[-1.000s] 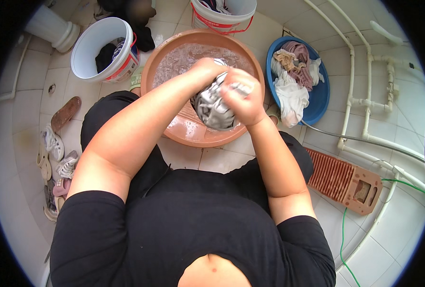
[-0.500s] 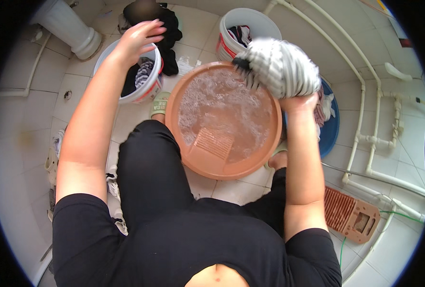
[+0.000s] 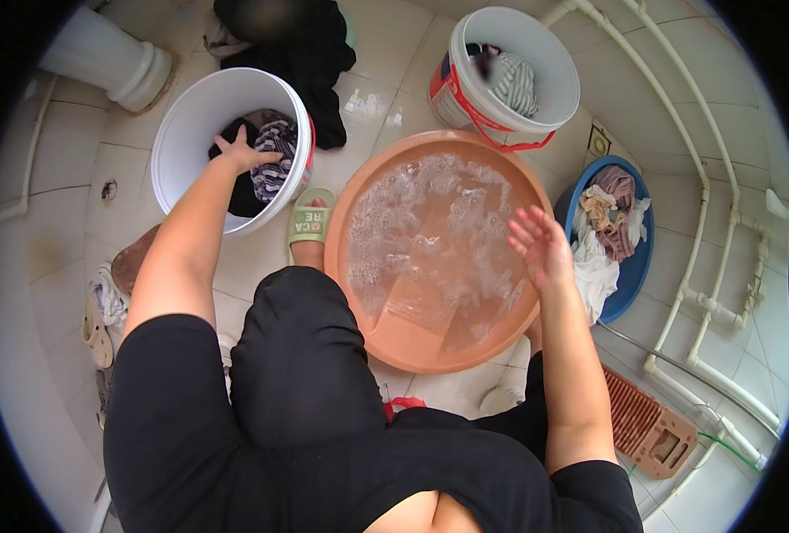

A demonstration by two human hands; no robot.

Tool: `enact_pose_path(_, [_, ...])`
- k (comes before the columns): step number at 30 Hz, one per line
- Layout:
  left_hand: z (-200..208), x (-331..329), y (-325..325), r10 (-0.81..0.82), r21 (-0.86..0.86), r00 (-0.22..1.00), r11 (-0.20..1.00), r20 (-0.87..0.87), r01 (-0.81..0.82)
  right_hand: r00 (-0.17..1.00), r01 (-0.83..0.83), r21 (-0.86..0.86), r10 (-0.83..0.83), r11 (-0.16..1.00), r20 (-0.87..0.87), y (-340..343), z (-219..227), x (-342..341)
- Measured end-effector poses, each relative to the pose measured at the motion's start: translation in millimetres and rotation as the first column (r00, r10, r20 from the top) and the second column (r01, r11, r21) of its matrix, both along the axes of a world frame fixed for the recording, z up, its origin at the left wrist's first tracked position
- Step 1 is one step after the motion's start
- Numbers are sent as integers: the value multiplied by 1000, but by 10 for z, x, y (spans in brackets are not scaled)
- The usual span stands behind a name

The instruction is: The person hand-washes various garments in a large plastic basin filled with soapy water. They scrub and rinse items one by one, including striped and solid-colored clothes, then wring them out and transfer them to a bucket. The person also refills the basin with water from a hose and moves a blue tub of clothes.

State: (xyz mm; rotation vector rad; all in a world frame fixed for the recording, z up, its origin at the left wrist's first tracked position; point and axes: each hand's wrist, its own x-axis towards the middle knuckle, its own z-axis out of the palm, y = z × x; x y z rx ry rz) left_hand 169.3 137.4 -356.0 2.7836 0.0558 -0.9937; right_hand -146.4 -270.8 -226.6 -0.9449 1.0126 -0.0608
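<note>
My left hand [image 3: 245, 155] reaches into the white bucket [image 3: 186, 120] at the left with its fingers spread. It is over a dark striped garment [image 3: 274, 164] and black cloth [image 3: 245, 197]; whether it touches them I cannot tell. Holding nothing, my right hand [image 3: 545, 247] is open above the right side of a round orange-brown basin [image 3: 337, 240]. Foamy water fills the basin, and a ridged washing surface [image 3: 416, 306] shows under it. A white-and-grey striped garment [image 3: 512, 86] lies in the second white bucket [image 3: 554, 67], behind the basin.
A blue tub [image 3: 638, 258] of pale clothes stands at the right. White pipes [image 3: 705, 213] run along the right wall, near a brown washboard [image 3: 647, 417]. Black cloth [image 3: 319, 71] lies beyond the left bucket, beside a white pedestal [image 3: 114, 62]. My foot wears a green slipper [image 3: 310, 218].
The striped garment has left my right hand and is now in the far bucket. That hand has come back toward me. My left hand has lowered into the left bucket.
</note>
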Motion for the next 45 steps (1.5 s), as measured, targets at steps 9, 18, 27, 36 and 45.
enact_pose_path(9, [-223, 99, -2, 1, 57, 992, 998, 126, -8, 991, 96, 212, -73, 973, -112, 319, -417, -186])
enact_pose_path(18, [1446, -343, 201, 355, -832, 931, 490, -83, -260, 972, -148, 174, 176, 974, -155, 659, -347, -199])
enact_pose_path(27, [3082, -1112, -488, 69, -914, 912, -19, 404, 406, 869, -401, -106, 414, 910, 272, 1070, 292, 294])
enact_pose_path(36, [1801, -1445, -1970, -501, -913, 866, 349, 8, 210, 996, 85, -27, -84, 996, 9, 303, -294, -165])
enact_pose_path(45, [243, -1441, -2166, -407, -563, 849, 636, 336, 528, 710, -617, -632, -15, 469, -704, -176, -1082, -715])
